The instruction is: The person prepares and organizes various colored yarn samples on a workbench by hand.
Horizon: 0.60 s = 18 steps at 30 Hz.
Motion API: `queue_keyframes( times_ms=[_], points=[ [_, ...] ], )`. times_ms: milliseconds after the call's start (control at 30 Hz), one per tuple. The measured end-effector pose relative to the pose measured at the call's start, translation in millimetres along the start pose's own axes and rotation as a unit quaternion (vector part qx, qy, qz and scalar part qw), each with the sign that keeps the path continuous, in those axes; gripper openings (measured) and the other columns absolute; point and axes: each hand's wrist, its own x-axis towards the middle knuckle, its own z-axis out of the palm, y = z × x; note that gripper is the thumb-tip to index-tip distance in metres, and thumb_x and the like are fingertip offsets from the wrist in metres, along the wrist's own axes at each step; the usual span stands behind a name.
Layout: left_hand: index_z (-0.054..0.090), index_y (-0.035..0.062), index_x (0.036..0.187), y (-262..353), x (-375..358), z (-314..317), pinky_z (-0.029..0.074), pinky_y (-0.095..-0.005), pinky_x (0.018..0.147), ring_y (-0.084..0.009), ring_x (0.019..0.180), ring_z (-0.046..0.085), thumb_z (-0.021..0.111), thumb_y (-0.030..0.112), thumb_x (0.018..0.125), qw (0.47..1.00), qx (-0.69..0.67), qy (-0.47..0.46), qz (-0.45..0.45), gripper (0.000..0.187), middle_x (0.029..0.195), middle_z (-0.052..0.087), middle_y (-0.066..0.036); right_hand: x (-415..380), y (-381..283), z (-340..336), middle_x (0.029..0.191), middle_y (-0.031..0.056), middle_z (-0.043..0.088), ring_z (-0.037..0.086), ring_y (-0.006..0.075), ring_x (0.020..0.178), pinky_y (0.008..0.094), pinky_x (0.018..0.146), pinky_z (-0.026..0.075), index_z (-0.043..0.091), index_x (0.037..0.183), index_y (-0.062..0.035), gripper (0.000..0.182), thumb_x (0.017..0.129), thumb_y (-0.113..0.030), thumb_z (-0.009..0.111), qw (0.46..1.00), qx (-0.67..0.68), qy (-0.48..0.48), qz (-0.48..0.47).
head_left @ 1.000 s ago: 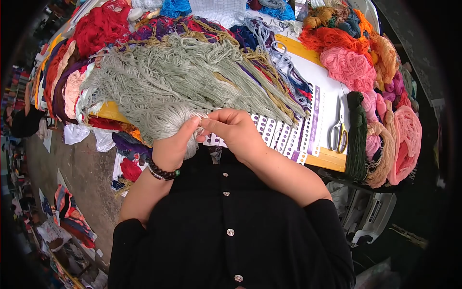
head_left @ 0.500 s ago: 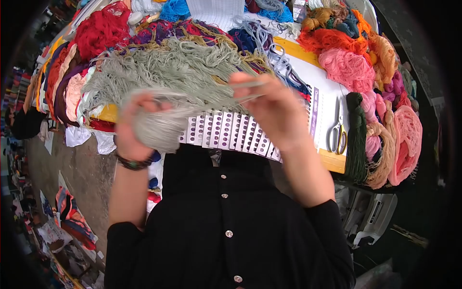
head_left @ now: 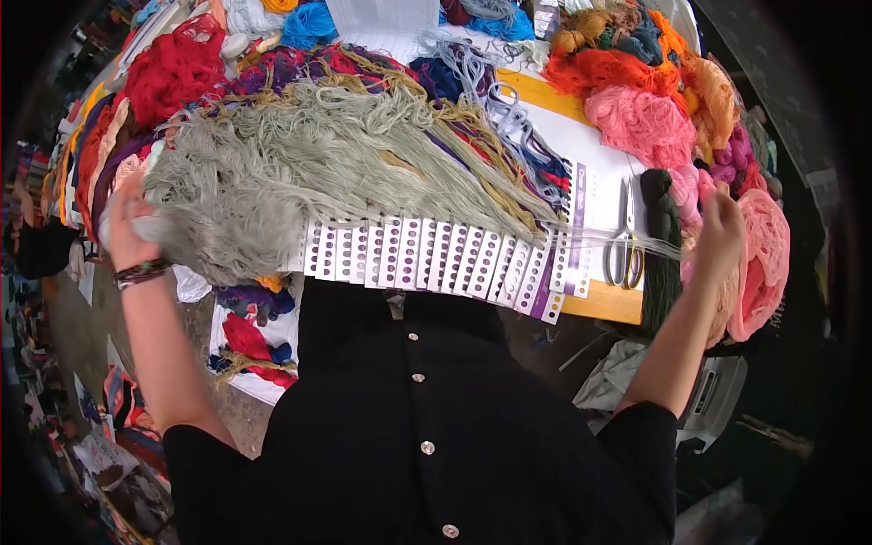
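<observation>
A large mass of grey-green thread (head_left: pixel 300 145) lies spread over the table before me. At its left end my left hand (head_left: pixel 133 227), with bracelets on the wrist, grips a bunch of the grey thread, which blurs with motion. Far to the right my right hand (head_left: pixel 720 227) has its fingers closed on the thin ends of pale strands. These strands stretch taut across the table toward the grey mass. Under them lies a fanned row of punched thread cards (head_left: pixel 409 250) with dark holes. Scissors (head_left: pixel 625 250) rest beside a dark green skein (head_left: pixel 661 227), left of my right hand.
Pink skeins (head_left: pixel 640 123), orange thread (head_left: pixel 604 77) and a salmon skein (head_left: pixel 761 263) sit at the right. Red thread (head_left: pixel 173 73) is heaped at the back left. A printed sheet (head_left: pixel 386 27) stands at the back. Below the table's left side lies a tray of coloured thread (head_left: pixel 245 336).
My hands have moved wide apart, left hand to the left and right hand to the right. The grey thread bunched between them is now drawn out lengthwise across the table.
</observation>
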Motion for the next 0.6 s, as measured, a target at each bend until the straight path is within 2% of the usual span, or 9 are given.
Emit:
queue_keyframes(
  times_ms=[67,100,133,200,233,267,400,500,600],
  points=[
    [0.055,0.0057,0.117,-51.0,-48.7,65.3,0.044,-0.0208,0.057,-0.0043,0.059,0.047,0.061,0.022,0.083,0.989,0.059,-0.114,-0.077,0.038,0.092,0.059,0.001,-44.5,-69.4,43.5,0.076,0.0038,0.064,0.056,0.0105,0.069,0.0242,0.065,0.045,0.066,0.093,0.0008,0.019,0.082,-0.014,0.063,0.971,0.112,-0.169,0.125],
    [0.054,0.0046,0.118,-75.5,-63.1,85.9,0.043,-0.0204,0.057,-0.0048,0.062,0.047,0.063,0.024,0.083,0.976,0.088,-0.164,-0.116,0.041,0.096,0.06,0.0,-72.6,-108.1,62.2,0.072,0.0017,0.062,0.054,0.0085,0.065,0.0246,0.061,0.044,0.067,0.093,0.0,0.02,0.082,-0.016,0.063,0.949,0.108,-0.277,0.102],
    [0.055,0.0042,0.116,-105.7,-72.9,95.2,0.044,-0.0199,0.061,-0.0047,0.065,0.047,0.063,0.025,0.083,0.944,0.073,-0.257,-0.196,0.04,0.098,0.06,-0.001,-102.6,-111.3,96.8,0.071,0.0041,0.065,0.055,0.0076,0.062,0.0267,0.058,0.045,0.069,0.089,-0.0013,0.021,0.081,-0.02,0.064,0.877,0.191,-0.426,0.118],
    [0.053,0.0054,0.119,-145.3,-101.4,129.7,0.044,-0.0199,0.059,-0.0046,0.064,0.046,0.057,0.023,0.087,0.887,0.075,-0.297,-0.346,0.037,0.101,0.06,-0.002,-151.8,-152.9,130.3,0.063,0.013,0.062,0.058,0.0176,0.054,0.0313,0.056,0.046,0.068,0.078,-0.0013,0.022,0.077,-0.023,0.066,0.844,0.178,-0.505,0.038],
    [0.05,0.0069,0.122,-158.0,-117.0,150.4,0.044,-0.0204,0.053,-0.0045,0.059,0.045,0.051,0.021,0.091,0.871,0.093,-0.247,-0.415,0.035,0.102,0.06,-0.002,-170.0,-158.0,146.4,0.061,0.013,0.061,0.059,0.0209,0.054,0.0319,0.056,0.047,0.068,0.077,-0.0014,0.022,0.077,-0.023,0.064,0.815,0.2,-0.545,0.009],
    [0.049,0.0058,0.124,-174.9,-124.4,153.3,0.045,-0.0213,0.057,-0.0052,0.062,0.047,0.051,0.02,0.091,0.857,0.092,-0.239,-0.447,0.036,0.11,0.06,-0.004,-182.2,-167.0,156.2,0.061,0.011,0.062,0.06,0.0196,0.055,0.032,0.057,0.048,0.067,0.075,-0.0016,0.022,0.079,-0.021,0.06,0.788,0.176,-0.585,0.073],
    [0.051,0.0039,0.119,-197.5,-139.0,161.8,0.046,-0.0237,0.069,-0.0109,0.09,0.056,0.051,0.021,0.091,0.848,0.204,-0.245,-0.425,0.033,0.114,0.059,-0.007,-192.3,-164.2,184.9,0.061,0.0078,0.063,0.061,0.0177,0.054,0.0308,0.057,0.049,0.067,0.074,-0.0009,0.023,0.08,-0.02,0.055,0.747,0.169,-0.63,0.128],
    [0.054,0.0019,0.112,-203.2,-145.6,170.7,0.047,-0.0271,0.071,-0.0161,0.089,0.058,0.058,0.022,0.087,0.873,0.207,-0.213,-0.388,0.032,0.108,0.06,-0.01,-187.5,-167.5,185.2,0.063,0.0071,0.063,0.059,0.013,0.053,0.0264,0.053,0.048,0.065,0.08,0.0021,0.024,0.084,-0.018,0.052,0.725,0.164,-0.644,0.179],
    [0.053,0.0014,0.098,-218.5,-151.4,179.9,0.049,-0.0279,0.066,-0.0154,0.082,0.06,0.06,0.008,0.083,0.896,0.152,-0.23,-0.348,0.018,0.092,0.06,-0.01,-184.7,-168.5,184.6,0.062,0.0068,0.062,0.059,0.014,0.053,0.0261,0.053,0.048,0.064,0.08,0.003,0.024,0.084,-0.018,0.052,0.706,0.189,-0.645,0.223]
  ],
)
